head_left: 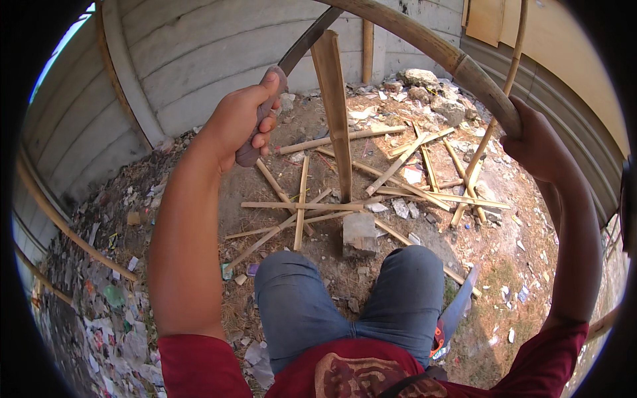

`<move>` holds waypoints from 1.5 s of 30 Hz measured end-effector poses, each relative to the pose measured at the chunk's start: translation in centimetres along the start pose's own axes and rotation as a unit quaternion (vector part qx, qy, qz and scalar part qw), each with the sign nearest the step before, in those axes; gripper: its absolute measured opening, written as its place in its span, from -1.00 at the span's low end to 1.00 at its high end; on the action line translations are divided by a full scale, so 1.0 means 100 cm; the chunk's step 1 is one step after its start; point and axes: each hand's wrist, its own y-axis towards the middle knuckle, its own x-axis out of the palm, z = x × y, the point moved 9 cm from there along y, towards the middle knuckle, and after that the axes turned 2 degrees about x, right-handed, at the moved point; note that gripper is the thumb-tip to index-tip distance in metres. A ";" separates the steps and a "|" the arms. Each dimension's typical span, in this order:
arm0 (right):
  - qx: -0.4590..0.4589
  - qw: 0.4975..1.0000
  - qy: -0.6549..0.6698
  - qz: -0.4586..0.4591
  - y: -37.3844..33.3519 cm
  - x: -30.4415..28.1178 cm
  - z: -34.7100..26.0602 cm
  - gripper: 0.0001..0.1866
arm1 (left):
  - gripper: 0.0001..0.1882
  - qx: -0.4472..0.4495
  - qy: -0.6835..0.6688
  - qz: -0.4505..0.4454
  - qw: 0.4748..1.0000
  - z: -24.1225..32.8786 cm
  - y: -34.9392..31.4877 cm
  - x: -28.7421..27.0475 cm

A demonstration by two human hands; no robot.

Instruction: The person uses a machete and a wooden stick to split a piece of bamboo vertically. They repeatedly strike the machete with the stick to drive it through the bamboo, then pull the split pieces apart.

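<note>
My left hand [249, 123] is closed round the handle of a machete [308, 43], its dark blade slanting up and away to the right. Raised at the right, my right hand [534, 142] grips the near end of a thick bamboo pole [424, 40], which arches up and left past the picture's top edge. Between my hands a split bamboo piece [335, 113] stands upright, its top close to the blade; whether they touch I cannot tell. Its foot is near a grey block [359, 233] in front of my knees.
Several split bamboo strips [302, 205] lie crossed on the littered ground. Rubble [448, 106] is heaped by the concrete wall [219, 46]. A thin bamboo pole [507, 86] leans at the right. Beside my right thigh lies what looks like a handsaw [459, 302].
</note>
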 end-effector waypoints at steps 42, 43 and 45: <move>-0.172 0.981 -0.072 0.060 0.032 -0.001 -0.008 -0.27 | -0.51 -0.013 -0.008 -0.031 0.999 -0.006 0.009 0.005; -0.147 0.985 -0.045 0.078 0.030 -0.012 -0.005 -0.30 | -0.51 -0.013 -0.007 -0.029 0.999 -0.006 0.009 0.005; -0.097 0.989 0.007 0.112 0.013 -0.045 -0.008 -0.35 | -0.51 -0.015 -0.007 -0.026 1.000 -0.007 0.009 0.008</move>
